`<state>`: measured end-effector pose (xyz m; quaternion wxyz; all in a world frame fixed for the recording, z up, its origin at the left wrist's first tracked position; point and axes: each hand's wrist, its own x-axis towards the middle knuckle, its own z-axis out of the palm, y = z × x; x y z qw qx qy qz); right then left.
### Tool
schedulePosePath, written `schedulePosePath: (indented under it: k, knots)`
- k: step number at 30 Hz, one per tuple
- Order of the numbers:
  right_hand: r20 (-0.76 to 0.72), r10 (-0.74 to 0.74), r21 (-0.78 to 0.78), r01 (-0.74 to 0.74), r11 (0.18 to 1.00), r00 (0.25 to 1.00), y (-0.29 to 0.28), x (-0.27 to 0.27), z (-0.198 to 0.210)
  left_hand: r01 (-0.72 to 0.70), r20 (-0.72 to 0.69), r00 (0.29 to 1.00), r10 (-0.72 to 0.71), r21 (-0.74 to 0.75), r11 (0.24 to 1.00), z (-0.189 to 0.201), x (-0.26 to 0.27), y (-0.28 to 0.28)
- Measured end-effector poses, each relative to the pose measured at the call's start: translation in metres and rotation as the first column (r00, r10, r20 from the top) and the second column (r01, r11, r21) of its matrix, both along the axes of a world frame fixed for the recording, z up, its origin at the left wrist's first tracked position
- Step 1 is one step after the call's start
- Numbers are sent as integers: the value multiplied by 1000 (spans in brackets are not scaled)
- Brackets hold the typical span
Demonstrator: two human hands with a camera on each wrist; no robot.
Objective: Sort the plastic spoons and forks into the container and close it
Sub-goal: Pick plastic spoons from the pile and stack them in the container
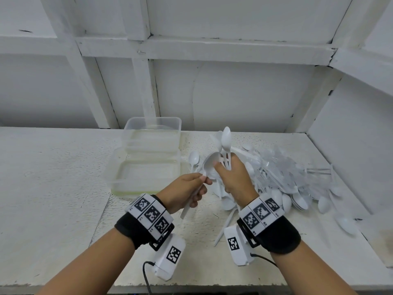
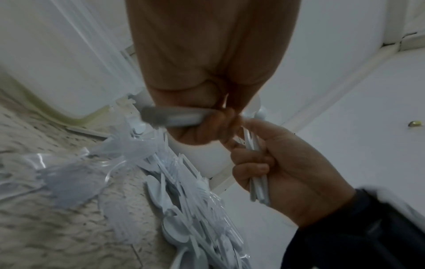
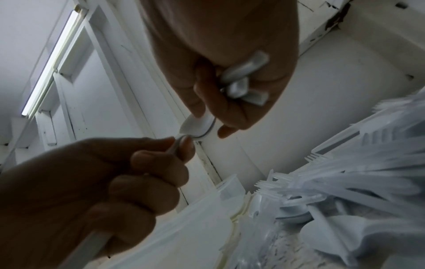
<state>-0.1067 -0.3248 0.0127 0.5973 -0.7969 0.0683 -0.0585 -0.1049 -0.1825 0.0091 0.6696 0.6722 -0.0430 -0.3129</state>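
The white table (image 1: 53, 177) carries all task items. A large mixed pile of spoons and forks (image 1: 282, 179) lies on its right side, spread toward the wall — judged as nearly all the work still to do. The clear container (image 1: 152, 133) stands at the back centre, just left of the pile; it appears to hold no cutlery yet. Its lid (image 1: 146, 173) lies flat in front of it, touching or just beside it, so closing is not yet done.

Both hands are raised together between the lid and the pile. The right hand (image 1: 235, 177) is upright, fingers wrapped round a bundle of spoons (image 1: 225, 143) whose bowls point up; the handle ends show below the palm in the right wrist view. The left hand (image 1: 188, 191) has its fingers curled round the handle of a single spoon (image 1: 209, 163), thumb and forefinger pinching near the neck — its bowl meets the right thumb, apparently being added to the bundle.
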Motion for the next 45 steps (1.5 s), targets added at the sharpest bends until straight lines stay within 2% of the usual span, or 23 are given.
schedulePosePath:
  k: [7, 13, 18, 23, 32, 41, 45]
  knots:
    - [14, -44, 52, 43, 998, 999, 4, -5, -13, -289, -10, 957, 290, -81, 954, -1, 2, -10]
    - [43, -66, 16, 65, 998, 997, 9, -10, -21, -353, -12, 934, 356, -154, 923, -3, -2, -22]
    - [105, -50, -68, 58, 996, 993, 13, -15, -22, -350, 33, 932, 360, -163, 922, -5, -7, -28]
    - [185, -45, -75, 60, 995, 982, 16, -21, -17, -321, 62, 941, 334, -161, 933, -3, -10, -31]
    - [266, -90, -238, 156, 959, 960, 16, -16, -24, -295, 60, 949, 308, -165, 941, 0, -13, -34]
    - [167, -34, -245, 75, 967, 985, 10, -15, -22, -293, 45, 952, 302, -144, 945, -2, -13, -29]
    - [198, -65, -280, 119, 953, 978, 5, -15, -20, -310, 31, 948, 317, -138, 941, -2, -11, -27]
